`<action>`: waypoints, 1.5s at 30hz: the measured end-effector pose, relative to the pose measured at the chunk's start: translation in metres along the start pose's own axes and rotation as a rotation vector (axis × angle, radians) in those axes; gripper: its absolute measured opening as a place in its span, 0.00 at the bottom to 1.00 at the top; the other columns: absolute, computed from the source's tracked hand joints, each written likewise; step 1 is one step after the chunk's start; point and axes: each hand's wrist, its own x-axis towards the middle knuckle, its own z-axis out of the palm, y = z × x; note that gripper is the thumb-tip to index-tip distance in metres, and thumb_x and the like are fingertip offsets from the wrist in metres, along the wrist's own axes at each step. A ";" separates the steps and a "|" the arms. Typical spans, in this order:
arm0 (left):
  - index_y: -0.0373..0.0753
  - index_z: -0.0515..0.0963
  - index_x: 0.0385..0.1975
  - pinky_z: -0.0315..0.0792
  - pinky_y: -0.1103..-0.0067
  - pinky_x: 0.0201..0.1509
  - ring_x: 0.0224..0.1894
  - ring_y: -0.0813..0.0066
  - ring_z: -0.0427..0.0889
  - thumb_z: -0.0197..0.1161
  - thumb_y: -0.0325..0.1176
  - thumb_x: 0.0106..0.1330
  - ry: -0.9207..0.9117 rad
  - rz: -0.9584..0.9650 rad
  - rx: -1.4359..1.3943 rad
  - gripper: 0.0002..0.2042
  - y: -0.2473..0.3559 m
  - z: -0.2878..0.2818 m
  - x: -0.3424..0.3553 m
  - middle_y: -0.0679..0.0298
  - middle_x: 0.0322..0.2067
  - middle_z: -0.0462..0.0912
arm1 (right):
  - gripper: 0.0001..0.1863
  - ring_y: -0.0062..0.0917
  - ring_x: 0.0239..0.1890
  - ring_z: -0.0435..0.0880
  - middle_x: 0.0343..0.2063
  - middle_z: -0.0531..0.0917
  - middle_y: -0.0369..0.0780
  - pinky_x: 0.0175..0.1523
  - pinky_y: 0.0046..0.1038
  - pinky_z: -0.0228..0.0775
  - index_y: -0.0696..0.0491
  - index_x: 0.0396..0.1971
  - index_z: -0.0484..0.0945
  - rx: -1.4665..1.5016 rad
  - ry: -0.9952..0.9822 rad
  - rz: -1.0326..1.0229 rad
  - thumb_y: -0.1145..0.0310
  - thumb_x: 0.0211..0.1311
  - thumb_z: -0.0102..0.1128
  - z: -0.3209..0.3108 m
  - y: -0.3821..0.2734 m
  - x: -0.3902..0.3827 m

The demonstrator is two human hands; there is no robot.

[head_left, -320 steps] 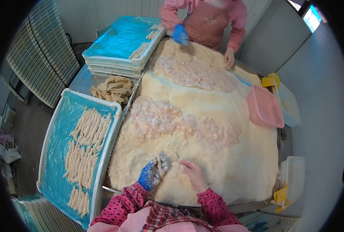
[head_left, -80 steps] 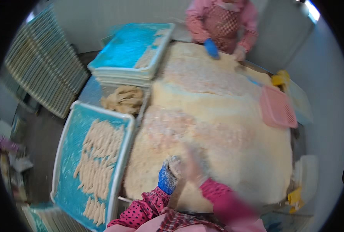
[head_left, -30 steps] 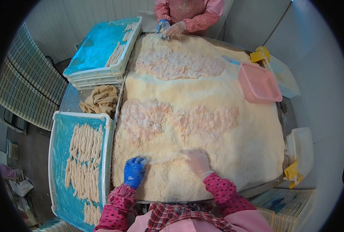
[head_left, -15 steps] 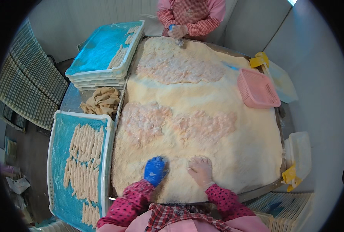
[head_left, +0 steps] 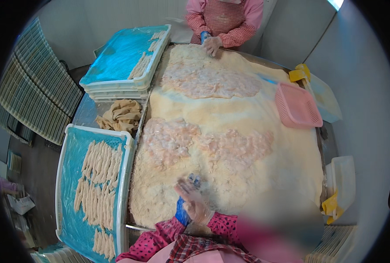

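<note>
My left hand (head_left: pixel 182 211) wears a blue glove and is mostly covered by my right hand; its flour-dusted fingertips show beyond. In a thin clear glove, my right hand (head_left: pixel 194 202) lies across the left with its fingers stretched out. Whether anything is between the palms is hidden. Both hands are over the near edge of a wide bed of pale flour or crumbs (head_left: pixel 291 166). Ahead of them, pale pink raw meat lies in a left heap (head_left: pixel 168 140) and a right heap (head_left: pixel 239 147).
Left, a white-rimmed tray (head_left: pixel 127 175) with blue lining holds rows of coated strips (head_left: pixel 99 162). Behind are a brown cloth (head_left: pixel 122 115) and stacked trays (head_left: pixel 116 55). A pink basket (head_left: pixel 296 105) stands right. Across the table works another person (head_left: pixel 225 22). A blurred patch covers the lower right.
My hands were apart, resting on the flour. The right has moved left onto the left hand, and both are nearer me. The co-worker's hands have shifted slightly.
</note>
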 end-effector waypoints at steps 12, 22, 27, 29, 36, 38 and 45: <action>0.42 0.65 0.52 0.72 0.74 0.44 0.40 0.74 0.73 0.51 0.49 0.66 0.153 0.339 0.438 0.22 0.293 0.133 0.040 0.65 0.44 0.72 | 0.09 0.31 0.37 0.75 0.29 0.75 0.37 0.40 0.32 0.68 0.49 0.33 0.73 -1.248 0.035 -0.009 0.67 0.50 0.56 -0.085 0.127 0.067; 0.41 0.57 0.64 0.62 0.70 0.60 0.61 0.67 0.64 0.42 0.40 0.70 0.531 0.314 1.780 0.23 0.506 -0.070 -0.021 0.59 0.62 0.60 | 0.10 0.32 0.32 0.78 0.27 0.78 0.40 0.39 0.28 0.70 0.54 0.31 0.74 -0.121 0.338 0.466 0.77 0.45 0.58 -0.096 0.083 0.053; 0.37 0.59 0.62 0.58 0.71 0.62 0.59 0.65 0.65 0.51 0.28 0.65 0.292 0.573 1.521 0.24 0.384 0.062 0.020 0.55 0.59 0.63 | 0.14 0.36 0.40 0.77 0.36 0.79 0.44 0.46 0.33 0.69 0.55 0.37 0.76 -0.241 -0.165 0.460 0.69 0.48 0.60 -0.105 0.059 -0.003; 0.36 0.62 0.60 0.59 0.71 0.62 0.58 0.64 0.67 0.54 0.27 0.62 0.159 0.458 1.845 0.24 0.327 0.128 0.020 0.55 0.57 0.66 | 0.16 0.39 0.44 0.76 0.39 0.78 0.46 0.49 0.35 0.68 0.55 0.38 0.77 -0.310 -0.051 0.656 0.66 0.48 0.60 -0.110 0.067 -0.020; 0.39 0.73 0.48 0.69 0.70 0.52 0.48 0.54 0.73 0.65 0.31 0.52 -0.843 0.173 2.093 0.21 0.115 0.113 0.032 0.53 0.45 0.75 | 0.20 0.41 0.45 0.74 0.40 0.77 0.48 0.52 0.38 0.64 0.56 0.42 0.74 -0.394 -0.048 0.238 0.66 0.48 0.61 -0.043 0.030 -0.055; 0.40 0.74 0.46 0.69 0.69 0.51 0.47 0.53 0.73 0.65 0.30 0.50 -0.822 0.181 1.940 0.20 0.106 0.097 0.037 0.53 0.44 0.75 | 0.22 0.40 0.50 0.71 0.44 0.76 0.48 0.55 0.36 0.64 0.55 0.47 0.72 -0.444 0.122 0.543 0.68 0.49 0.59 -0.078 0.037 -0.079; 0.40 0.77 0.40 0.69 0.70 0.49 0.45 0.56 0.75 0.62 0.29 0.51 -0.586 0.514 1.825 0.15 0.024 0.160 0.127 0.55 0.40 0.77 | 0.21 0.35 0.49 0.72 0.41 0.76 0.41 0.53 0.37 0.62 0.50 0.45 0.73 -0.801 0.156 0.498 0.60 0.49 0.60 -0.055 0.040 -0.066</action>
